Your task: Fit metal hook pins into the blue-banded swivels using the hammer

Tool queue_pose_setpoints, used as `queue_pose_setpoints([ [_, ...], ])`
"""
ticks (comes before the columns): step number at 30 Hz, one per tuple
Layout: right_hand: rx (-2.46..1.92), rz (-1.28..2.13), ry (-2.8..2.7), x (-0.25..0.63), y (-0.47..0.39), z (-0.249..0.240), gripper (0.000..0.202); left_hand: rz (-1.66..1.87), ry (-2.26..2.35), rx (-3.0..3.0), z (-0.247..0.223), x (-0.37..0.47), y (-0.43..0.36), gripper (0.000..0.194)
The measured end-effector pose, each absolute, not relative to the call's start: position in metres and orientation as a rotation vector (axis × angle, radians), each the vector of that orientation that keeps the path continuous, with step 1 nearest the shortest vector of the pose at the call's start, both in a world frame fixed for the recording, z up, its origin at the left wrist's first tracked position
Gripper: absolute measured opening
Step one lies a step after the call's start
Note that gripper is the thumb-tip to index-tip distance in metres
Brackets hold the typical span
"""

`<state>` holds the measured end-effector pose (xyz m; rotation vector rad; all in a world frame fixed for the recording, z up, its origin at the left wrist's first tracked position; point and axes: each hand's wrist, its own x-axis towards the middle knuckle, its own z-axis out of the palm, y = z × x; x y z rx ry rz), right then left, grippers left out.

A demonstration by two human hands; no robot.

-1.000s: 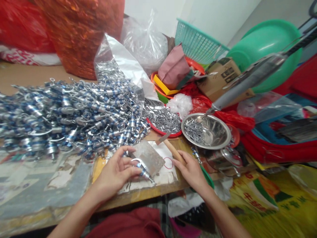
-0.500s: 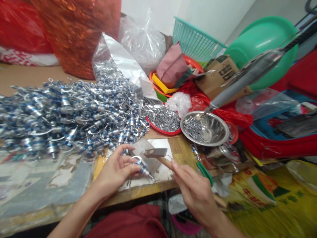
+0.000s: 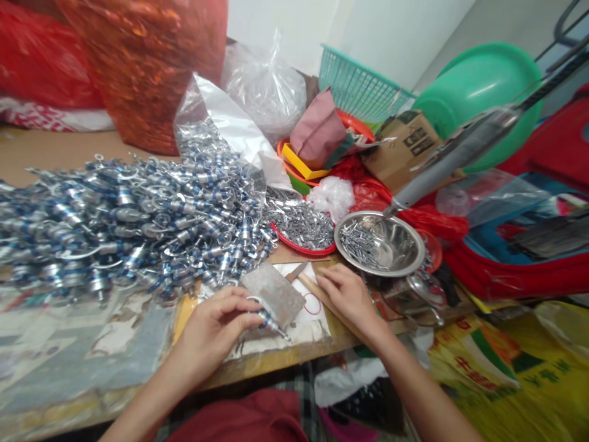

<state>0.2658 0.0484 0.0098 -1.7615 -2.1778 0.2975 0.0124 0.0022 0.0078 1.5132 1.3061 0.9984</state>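
My left hand (image 3: 225, 325) pinches a blue and silver metal part (image 3: 271, 322) with a curved hook, its thin tip pointing right, at the near edge of a metal plate (image 3: 276, 293). The plate lies on white paper (image 3: 317, 325) at the table's front. A hammer (image 3: 322, 298) rests just right of the plate, its head partly on the paper. My right hand (image 3: 347, 294) is over the hammer's wooden handle, fingers loosely bent and not wrapped round it; the handle runs along under the palm's left side.
A big heap of blue and silver parts (image 3: 138, 215) covers the left. Behind the paper are a red tray of small metal pieces (image 3: 306, 230) and a steel bowl with pins (image 3: 400, 245). A grey tool shaft (image 3: 442, 166) slants above the bowl. Bags, baskets and a green basin stand behind.
The hammer has gone from raised over the plate to down at its right. My right hand has moved up and right, loosening on the handle. My left hand still holds the part.
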Motion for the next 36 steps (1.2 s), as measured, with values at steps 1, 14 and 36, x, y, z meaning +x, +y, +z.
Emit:
queue_pose_setpoints([
  [1,-1.764,0.205,-2.167,0.26,0.062,0.013,0.028,1.031,1.295,1.564,0.007,0.012,0.003,0.007],
  [14,-1.775,0.272,-2.116,0.222,0.153,0.011,0.022,1.054,1.257,1.623,0.009,0.014,0.005,0.015],
  [36,-0.886,0.651,-2.013,0.187,0.007,0.025,0.022,1.176,1.273,1.327,0.019,0.016,0.001,0.008],
])
